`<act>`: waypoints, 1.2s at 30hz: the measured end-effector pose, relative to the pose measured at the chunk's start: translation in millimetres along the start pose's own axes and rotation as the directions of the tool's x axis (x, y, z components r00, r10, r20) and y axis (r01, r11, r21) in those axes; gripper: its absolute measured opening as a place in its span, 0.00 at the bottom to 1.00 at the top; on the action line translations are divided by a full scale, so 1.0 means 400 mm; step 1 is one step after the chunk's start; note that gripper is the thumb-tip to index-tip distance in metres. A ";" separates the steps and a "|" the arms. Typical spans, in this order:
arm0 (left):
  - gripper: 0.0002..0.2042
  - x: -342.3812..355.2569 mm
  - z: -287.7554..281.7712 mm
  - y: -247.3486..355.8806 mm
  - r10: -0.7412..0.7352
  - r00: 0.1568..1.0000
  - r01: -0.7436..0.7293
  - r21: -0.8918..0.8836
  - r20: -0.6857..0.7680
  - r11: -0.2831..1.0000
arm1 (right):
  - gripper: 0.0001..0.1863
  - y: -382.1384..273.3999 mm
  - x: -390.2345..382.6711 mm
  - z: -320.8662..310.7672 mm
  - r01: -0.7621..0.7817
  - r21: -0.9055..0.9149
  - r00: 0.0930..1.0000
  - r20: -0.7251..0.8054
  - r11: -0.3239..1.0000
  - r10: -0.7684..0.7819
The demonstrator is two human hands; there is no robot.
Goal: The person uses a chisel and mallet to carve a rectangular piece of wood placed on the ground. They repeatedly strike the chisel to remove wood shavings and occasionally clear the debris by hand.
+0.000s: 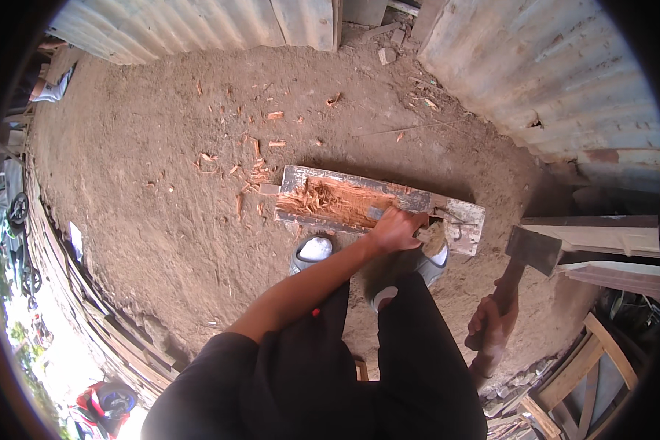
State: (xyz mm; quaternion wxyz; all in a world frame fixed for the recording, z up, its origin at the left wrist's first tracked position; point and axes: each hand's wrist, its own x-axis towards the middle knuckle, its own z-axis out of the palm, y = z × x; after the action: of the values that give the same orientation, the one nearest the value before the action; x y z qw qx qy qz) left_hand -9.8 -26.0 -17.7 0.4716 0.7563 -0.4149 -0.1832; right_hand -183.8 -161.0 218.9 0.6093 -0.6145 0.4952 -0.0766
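Note:
In front of my feet a weathered wooden block [458, 229] lies on the dirt, with a reddish hollow cut along its top and splinters standing in it. My left hand [397, 229] is closed around a chisel [376, 213]; its grey blade end shows over the hollow, and the fingers cover most of the rest. To the right, my right hand [496, 321] grips the handle of a hammer [533, 250] with a broad, square head, raised away from the block. A tan piece [434, 236] beside the left hand is unclear.
Wood chips [257, 172] are scattered left of and beyond the block. My shoes [314, 251] stand at its near edge. Corrugated metal sheets [550, 81] rise at the back and right. Boards [594, 236] and a wooden frame [579, 367] lie right; a motorcycle [103, 407] stands lower left.

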 end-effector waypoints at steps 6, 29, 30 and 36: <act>0.21 -0.009 -0.007 0.002 0.007 0.996 -0.012 0.048 0.091 0.999 | 0.24 0.020 -0.002 0.018 -0.074 0.043 0.997 0.039 0.996 0.072; 0.20 -0.006 -0.007 0.011 -0.023 0.992 0.018 0.042 0.124 0.999 | 0.26 0.053 0.001 0.055 0.099 0.025 0.987 -0.132 0.995 -0.095; 0.20 0.003 -0.002 0.010 -0.038 0.992 0.033 0.048 0.124 0.998 | 0.26 0.073 -0.002 0.080 0.164 0.075 0.976 -0.158 0.984 -0.150; 0.20 -0.005 0.010 -0.008 -0.056 0.972 0.025 0.136 0.229 0.990 | 0.21 0.185 0.038 0.064 0.445 -0.525 0.896 0.266 0.726 -0.356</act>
State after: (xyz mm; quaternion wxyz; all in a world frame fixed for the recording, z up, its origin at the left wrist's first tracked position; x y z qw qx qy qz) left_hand -11.9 -26.0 -22.6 0.3650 0.7675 -0.4628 -0.2521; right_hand -196.6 -137.3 143.8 0.3995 -0.8648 0.3039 -0.0085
